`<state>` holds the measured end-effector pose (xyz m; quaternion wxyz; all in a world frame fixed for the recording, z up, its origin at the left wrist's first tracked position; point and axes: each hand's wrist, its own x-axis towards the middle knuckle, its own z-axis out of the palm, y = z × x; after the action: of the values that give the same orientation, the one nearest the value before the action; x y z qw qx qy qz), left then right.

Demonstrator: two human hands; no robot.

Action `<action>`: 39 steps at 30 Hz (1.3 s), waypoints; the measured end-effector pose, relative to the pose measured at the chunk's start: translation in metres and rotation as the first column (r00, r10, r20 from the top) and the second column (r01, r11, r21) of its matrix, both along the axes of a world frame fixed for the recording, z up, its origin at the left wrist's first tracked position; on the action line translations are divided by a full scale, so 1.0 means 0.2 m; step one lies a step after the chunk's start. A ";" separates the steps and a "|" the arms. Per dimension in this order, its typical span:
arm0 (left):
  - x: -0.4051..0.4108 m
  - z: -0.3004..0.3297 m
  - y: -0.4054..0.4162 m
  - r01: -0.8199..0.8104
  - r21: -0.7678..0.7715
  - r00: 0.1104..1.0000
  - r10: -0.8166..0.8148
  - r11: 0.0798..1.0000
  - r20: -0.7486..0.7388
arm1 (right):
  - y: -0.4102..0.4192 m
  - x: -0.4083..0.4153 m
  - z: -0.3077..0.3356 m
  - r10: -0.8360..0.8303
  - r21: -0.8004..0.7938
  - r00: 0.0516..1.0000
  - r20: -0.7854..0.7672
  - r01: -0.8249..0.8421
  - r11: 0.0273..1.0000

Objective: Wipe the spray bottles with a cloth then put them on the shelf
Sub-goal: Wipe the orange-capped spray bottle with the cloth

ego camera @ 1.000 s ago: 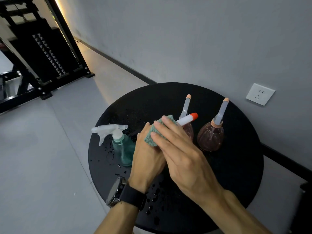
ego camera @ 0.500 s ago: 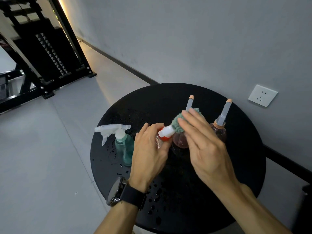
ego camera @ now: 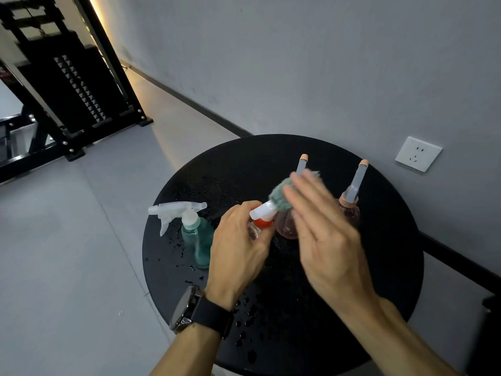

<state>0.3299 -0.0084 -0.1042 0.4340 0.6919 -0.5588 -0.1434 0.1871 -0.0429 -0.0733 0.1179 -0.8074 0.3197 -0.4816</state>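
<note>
Spray bottle [ego camera: 260, 216] with the red collar sits tilted in the left hand [ego camera: 238, 248], whose grip curls round its body above the black surface [ego camera: 393, 240]. Right hand [ego camera: 322, 229], fingers straight, presses the green cloth [ego camera: 280, 195] against its white nozzle.

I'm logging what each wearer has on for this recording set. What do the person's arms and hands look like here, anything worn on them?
Both forearms are bare, with no sleeves or gloves in view. The left hand has a wristwatch at its wrist: a round dark face in a metallic case on a wide black strap. The right hand and its wrist wear nothing visible; no rings show, though its fingers are motion-blurred.
</note>
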 end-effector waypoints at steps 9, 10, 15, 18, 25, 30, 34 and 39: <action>-0.03 0.04 0.03 0.003 0.057 0.997 -0.008 0.998 0.082 | -0.02 0.01 -0.04 0.046 0.026 0.997 -0.066 -0.045 0.999; -0.04 0.05 0.03 -0.017 0.078 0.996 0.011 0.997 0.085 | -0.04 0.00 -0.04 0.016 0.024 0.999 -0.052 -0.015 1.000; -0.06 0.10 0.06 -0.079 0.139 0.996 0.072 0.987 0.052 | -0.09 -0.05 -0.03 -0.054 0.056 0.998 -0.035 0.056 0.997; -0.06 0.10 0.05 -0.120 0.123 0.993 0.117 0.985 0.030 | -0.09 -0.07 -0.03 -0.068 0.051 0.997 -0.021 0.069 0.996; -0.05 0.10 0.04 -0.190 0.126 0.970 0.206 0.974 -0.129 | -0.10 -0.08 -0.01 -0.126 0.078 0.985 0.121 0.117 0.990; -0.03 0.10 0.04 -0.094 0.113 0.959 0.120 0.989 -0.257 | -0.13 -0.09 -0.01 -0.184 0.098 0.972 0.147 0.170 0.980; -0.05 0.12 0.05 0.064 0.136 0.930 -0.010 0.989 -0.367 | -0.12 -0.09 -0.01 -0.183 0.131 0.972 0.146 0.165 0.978; -0.07 0.15 0.04 0.143 0.144 0.789 -0.025 0.979 -0.614 | -0.11 -0.08 0.00 -0.107 0.211 0.981 0.161 0.072 0.975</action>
<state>0.3166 -0.0008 -0.0752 0.5185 0.6202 -0.4041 -0.4280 0.1716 -0.0640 -0.0736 0.2052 -0.7313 0.3923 -0.5188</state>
